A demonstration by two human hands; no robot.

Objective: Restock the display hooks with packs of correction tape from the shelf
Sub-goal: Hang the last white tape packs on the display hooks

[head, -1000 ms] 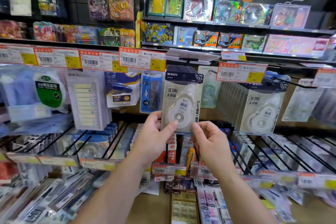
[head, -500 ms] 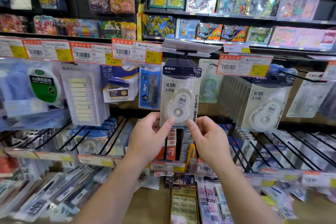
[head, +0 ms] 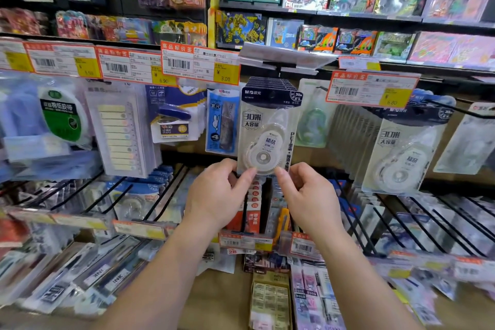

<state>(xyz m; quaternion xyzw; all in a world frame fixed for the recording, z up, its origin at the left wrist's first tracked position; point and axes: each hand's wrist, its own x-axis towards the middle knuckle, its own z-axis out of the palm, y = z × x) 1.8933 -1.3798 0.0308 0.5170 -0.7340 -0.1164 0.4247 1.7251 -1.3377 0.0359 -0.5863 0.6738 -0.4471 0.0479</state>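
A stack of correction tape packs (head: 269, 126) is already hung on the centre hook, its front pack pinched at the lower corners by the left hand (head: 218, 193) and right hand (head: 308, 195), while a second stack (head: 407, 147) at three o'clock looks stocked.

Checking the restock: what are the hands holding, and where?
Both the left hand and right hand pinch the front correction tape pack at its bottom edge.

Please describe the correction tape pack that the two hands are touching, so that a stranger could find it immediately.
On the upper row of hooks, find the flipped-up clear tag holder. The front correction tape pack hangs below, right of the blue rabbit pack. Only this one has the left hand and right hand at its bottom edge.
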